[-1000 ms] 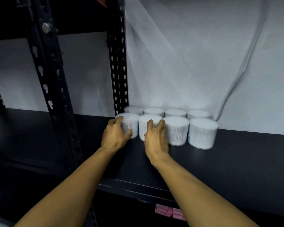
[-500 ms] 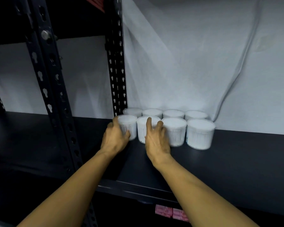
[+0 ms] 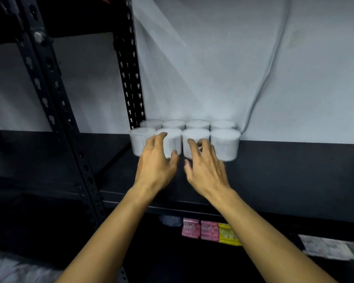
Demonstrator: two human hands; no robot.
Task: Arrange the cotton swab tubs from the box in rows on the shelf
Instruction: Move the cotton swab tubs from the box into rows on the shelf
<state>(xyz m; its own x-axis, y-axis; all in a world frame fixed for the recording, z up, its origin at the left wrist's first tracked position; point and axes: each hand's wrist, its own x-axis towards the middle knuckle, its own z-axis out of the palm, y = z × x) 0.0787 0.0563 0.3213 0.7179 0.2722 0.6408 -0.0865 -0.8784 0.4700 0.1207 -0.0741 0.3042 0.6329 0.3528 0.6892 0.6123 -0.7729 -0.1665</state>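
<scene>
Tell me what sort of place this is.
Probably a shop stockroom or a retail shelving bay. A black slotted-steel rack carries a dark shelf with identical white cotton swab tubs in two rows, and pink and yellow soap packets lie on the level below.

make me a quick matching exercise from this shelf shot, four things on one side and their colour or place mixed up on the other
Things:
1. cotton swab tubs
2. left hand
3. pink packets
4. yellow packet

Places:
a. right of the pink ones, lower shelf
b. two rows of four at the shelf back
c. in front of the second front tub from the left
d. below the shelf edge, under the hands

Pairs: 1-b, 2-c, 3-d, 4-a
</scene>
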